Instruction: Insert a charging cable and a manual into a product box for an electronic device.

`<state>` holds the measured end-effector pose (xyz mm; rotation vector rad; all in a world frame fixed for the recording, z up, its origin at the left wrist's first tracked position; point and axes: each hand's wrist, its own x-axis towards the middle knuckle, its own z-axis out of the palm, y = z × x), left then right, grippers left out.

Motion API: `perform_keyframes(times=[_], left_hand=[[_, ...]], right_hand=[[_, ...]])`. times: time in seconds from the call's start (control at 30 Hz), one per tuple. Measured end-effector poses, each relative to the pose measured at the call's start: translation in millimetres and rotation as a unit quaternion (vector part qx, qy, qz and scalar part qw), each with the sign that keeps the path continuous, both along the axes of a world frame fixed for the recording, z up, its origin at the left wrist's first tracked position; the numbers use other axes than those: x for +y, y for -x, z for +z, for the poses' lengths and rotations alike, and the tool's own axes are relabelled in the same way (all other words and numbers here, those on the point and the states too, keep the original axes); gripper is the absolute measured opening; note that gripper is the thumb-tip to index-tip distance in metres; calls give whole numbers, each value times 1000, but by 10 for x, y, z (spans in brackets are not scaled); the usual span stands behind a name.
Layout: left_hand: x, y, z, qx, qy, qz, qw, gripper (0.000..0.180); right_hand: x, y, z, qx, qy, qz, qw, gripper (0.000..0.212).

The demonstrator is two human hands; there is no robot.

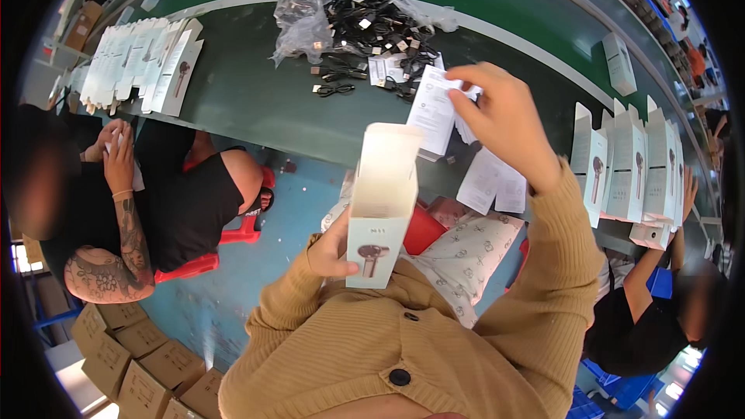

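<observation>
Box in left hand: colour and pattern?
Box: pale bluish white, with a dark brown device pictured on its front. Best seen in the head view.

The box [382, 213] and leaflets [431, 112] are whitish, cables [372, 17] black.

Left hand [329, 252] closed in a low grip before the trunk [372, 341], digits partly hidden; left forearm [285, 293] slants in from below-left of that grip; right hand [503, 118] reaches beyond and right of it, back uppermost; thumb [466, 109] and forefinger [472, 74] slightly apart.
</observation>
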<state>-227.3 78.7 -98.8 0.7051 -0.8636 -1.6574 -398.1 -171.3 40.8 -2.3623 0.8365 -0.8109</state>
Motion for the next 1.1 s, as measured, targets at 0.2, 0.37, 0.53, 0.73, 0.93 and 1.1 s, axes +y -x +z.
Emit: perform_keyframes(times=[0.2,0.37,0.53,0.73,0.93,1.1], left_hand=[[175,-142,32,91,-35,44,994,99],[189,-133,31,-1,-13,153,988,97],[98,-270,32,-209,32,154,965,90],[-99,-111,164,-257,81,110,957,89],[-205,88,247,-215,95,64,970,90],[-571,643,641,-12,60,50,997,88]], right_hand=[[-292,-921,-540,279,213,62,934,19],[-408,-937,-474,273,143,47,950,19],[109,-492,185,-192,-261,95,941,18],[855,94,343,-88,-126,196,969,26],[1030,587,381,-47,-15,152,987,40],[1396,898,97,-25,24,44,998,55]])
